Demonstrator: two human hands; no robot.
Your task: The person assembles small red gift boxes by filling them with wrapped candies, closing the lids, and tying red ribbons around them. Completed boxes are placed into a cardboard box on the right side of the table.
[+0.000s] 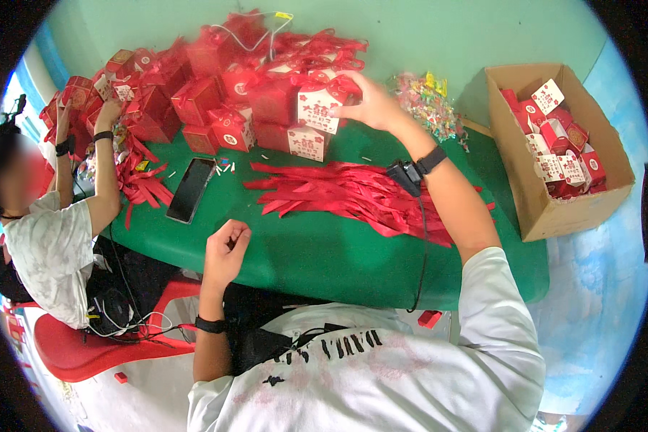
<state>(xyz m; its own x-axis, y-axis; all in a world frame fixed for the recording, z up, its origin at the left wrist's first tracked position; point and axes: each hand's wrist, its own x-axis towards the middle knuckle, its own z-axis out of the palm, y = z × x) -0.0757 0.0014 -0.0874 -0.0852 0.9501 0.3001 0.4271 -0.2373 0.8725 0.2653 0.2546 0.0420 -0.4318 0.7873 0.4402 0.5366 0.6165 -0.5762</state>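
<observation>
My right hand [373, 103] reaches to the far side of the table and grips a red and white gift box [318, 109] by its right side. This box sits on top of another red and white gift box [307, 142], at the right end of a heap of red boxes tied with ribbon. Close to the table's near edge, my left hand [227, 250] is curled into a loose fist, with nothing visible in it. A bundle of loose red ribbons [338, 191] lies across the table between my two arms.
A black phone [192, 191] lies left of the ribbons, beside a few small wrapped bits. Colourful wrapped candies [433, 108] are piled at the back. An open cardboard carton [569, 219] holding red boxes stands right. At left, a co-worker's hands [109, 114] are among boxes.
</observation>
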